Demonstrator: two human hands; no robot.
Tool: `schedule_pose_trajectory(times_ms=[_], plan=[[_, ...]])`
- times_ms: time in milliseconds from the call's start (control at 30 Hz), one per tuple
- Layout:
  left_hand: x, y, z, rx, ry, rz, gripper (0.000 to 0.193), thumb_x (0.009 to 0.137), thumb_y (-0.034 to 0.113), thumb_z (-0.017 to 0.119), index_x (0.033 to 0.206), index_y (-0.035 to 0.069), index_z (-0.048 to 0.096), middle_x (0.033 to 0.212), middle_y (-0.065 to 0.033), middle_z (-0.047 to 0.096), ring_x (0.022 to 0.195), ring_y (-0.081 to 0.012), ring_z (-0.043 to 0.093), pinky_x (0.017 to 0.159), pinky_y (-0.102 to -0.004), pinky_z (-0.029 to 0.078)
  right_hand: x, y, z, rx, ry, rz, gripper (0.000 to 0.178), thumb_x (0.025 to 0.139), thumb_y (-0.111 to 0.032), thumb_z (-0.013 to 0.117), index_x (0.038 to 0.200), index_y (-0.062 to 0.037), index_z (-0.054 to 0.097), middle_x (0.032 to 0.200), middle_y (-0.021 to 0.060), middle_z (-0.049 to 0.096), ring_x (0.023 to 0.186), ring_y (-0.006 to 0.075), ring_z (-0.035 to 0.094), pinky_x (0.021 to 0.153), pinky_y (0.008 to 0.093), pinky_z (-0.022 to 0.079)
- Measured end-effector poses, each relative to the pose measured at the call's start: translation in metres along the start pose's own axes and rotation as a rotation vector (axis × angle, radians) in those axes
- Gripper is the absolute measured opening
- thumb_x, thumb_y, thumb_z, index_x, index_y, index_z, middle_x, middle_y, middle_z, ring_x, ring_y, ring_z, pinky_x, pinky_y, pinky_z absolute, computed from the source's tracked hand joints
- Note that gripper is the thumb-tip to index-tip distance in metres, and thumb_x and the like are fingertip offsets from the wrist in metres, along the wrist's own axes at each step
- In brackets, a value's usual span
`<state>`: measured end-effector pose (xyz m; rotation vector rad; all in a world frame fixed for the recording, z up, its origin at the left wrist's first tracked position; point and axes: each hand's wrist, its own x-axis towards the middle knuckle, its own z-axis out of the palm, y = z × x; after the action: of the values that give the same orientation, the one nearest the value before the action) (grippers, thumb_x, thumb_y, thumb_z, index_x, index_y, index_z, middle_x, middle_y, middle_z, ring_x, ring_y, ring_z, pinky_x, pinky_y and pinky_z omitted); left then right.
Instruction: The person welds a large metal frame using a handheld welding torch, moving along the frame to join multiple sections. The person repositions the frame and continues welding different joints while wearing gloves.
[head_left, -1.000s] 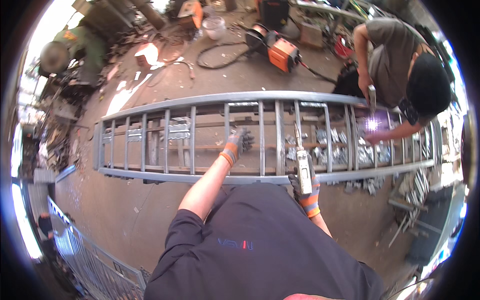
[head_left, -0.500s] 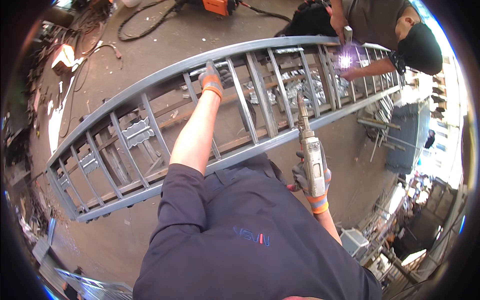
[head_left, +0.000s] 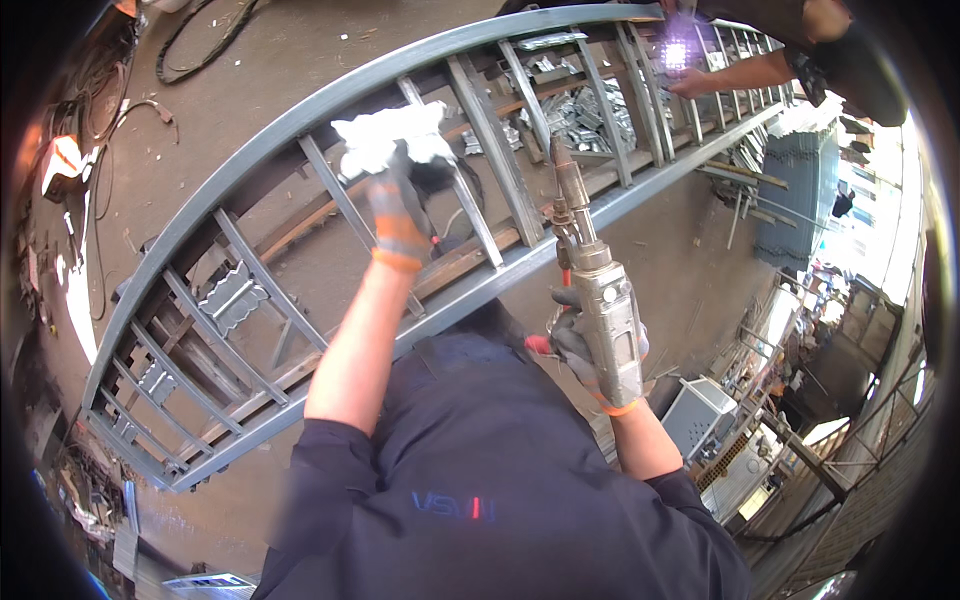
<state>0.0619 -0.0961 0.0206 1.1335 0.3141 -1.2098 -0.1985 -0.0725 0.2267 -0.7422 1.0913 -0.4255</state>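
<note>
My left hand (head_left: 398, 215), in a grey and orange glove, grips a bright silvery ornamental metal plate (head_left: 395, 138) with a wavy outline. It is over a gap between crossbars of a long, curved grey metal frame (head_left: 640, 203). Glare washes out the plate's surface, so I cannot tell whether it touches the bars. My gloved right hand (head_left: 578, 345) is closed round a metal-bodied welding gun (head_left: 613, 315), its pointed nozzle aimed away from me over the near rail. Similar plates (head_left: 233, 299) sit between bars toward the left end.
A heap of silvery metal pieces (head_left: 592, 118) lies beneath the frame. At the far right another person's hand (head_left: 690, 84) is close to a bright welding arc (head_left: 677, 54). A cable (head_left: 205, 75) loops across the floor; stacked grey panels (head_left: 800, 195) stand to the right.
A plate now shows plainly in my left hand, raised above the frame. The welding gun has come nearer and tilted left. My view has shifted, so the frame appears higher.
</note>
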Motion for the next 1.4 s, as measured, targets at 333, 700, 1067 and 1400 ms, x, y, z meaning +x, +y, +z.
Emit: schedule_pose_trajectory(times_ms=[333,700,1067,1400], plan=[[-0.002,-0.093,-0.056,-0.435,-0.162,-0.107,0.04,0.103,0.028,0.071,0.131,0.001,0.062,0.124,-0.0184,0.071,0.112,-0.0367,0.071,0.104,-0.0517,0.056,0.049,-0.047,0.029,-0.759,-0.058,-0.429,0.054,0.084,-0.007,0.08,0.133,0.0067,0.062,0.102,0.0126,0.072,0.085,0.0131,0.067,0.068,0.0255,0.053],[0.022,-0.105,-0.059,-0.526,-0.219,-0.05,0.047,0.107,0.036,0.065,0.136,-0.001,0.056,0.124,-0.0254,0.069,0.116,-0.0384,0.069,0.103,-0.0513,0.057,0.092,-0.051,0.048,-0.934,-0.227,-0.211,0.047,0.08,-0.001,0.085,0.126,-0.0011,0.072,0.112,0.0103,0.077,0.099,0.0151,0.073,0.086,0.0283,0.058],[0.02,-0.113,-0.066,-0.543,-0.033,-0.269,0.033,0.105,0.042,0.056,0.086,0.015,0.055,0.066,-0.0033,0.05,0.061,-0.0188,0.053,0.058,-0.0352,0.046,0.115,0.001,0.031,-0.877,-0.295,-0.157,0.057,0.083,0.002,0.082,0.137,-0.0002,0.063,0.113,0.0065,0.076,0.091,0.0147,0.073,0.084,0.0289,0.057],[0.018,-0.112,-0.052,-0.472,-0.054,-0.181,0.036,0.111,0.045,0.045,0.09,0.019,0.059,0.059,0.0047,0.045,0.047,-0.013,0.046,0.054,-0.0309,0.045,0.134,0.025,0.015,-1.26,-0.478,-0.462,0.067,0.081,-0.008,0.086,0.143,-0.0004,0.059,0.14,0.0178,0.066,0.111,0.0341,0.071,0.092,0.0356,0.056]])
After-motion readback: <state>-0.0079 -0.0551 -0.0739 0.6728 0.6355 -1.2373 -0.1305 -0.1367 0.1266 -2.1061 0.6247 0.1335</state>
